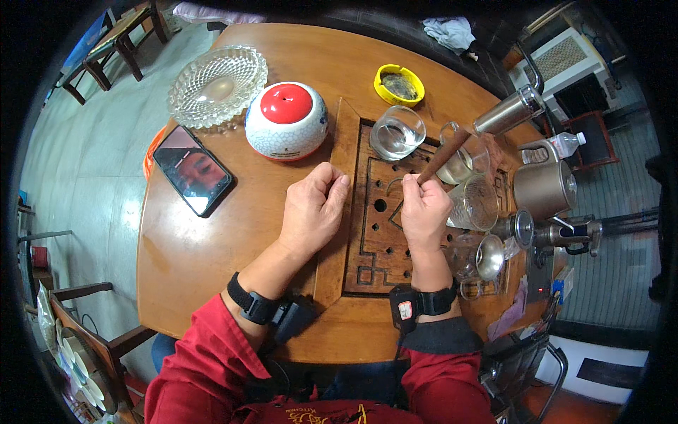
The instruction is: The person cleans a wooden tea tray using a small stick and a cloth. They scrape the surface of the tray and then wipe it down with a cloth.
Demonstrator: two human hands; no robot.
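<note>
My right hand (pixel 425 209) is closed around the lower end of a dark brown stick (pixel 446 155), apparently wooden. It slants up to the right, its far end overlapping a glass pitcher (pixel 471 159) in the view. Below the hand lies a carved wooden tea tray (pixel 378 249) set into the table. My left hand (pixel 316 206) makes a loose fist by the tray's left border, with nothing visible in it. Beyond that fist sits a round white crackle-glazed jar (pixel 286 127) with a red lid (pixel 286 103). A drinking glass (pixel 397 132) with clear liquid stands between the hands, farther back.
Right of my right hand crowd a textured glass (pixel 473 204), a metal strainer (pixel 490 257), a metal kettle (pixel 543 183) and a steel flask (pixel 508 112). A yellow ashtray (pixel 399 86) stands behind. Leftward are a cut-glass bowl (pixel 218 87) and a smartphone (pixel 193 169) on the wooden table (pixel 212 265).
</note>
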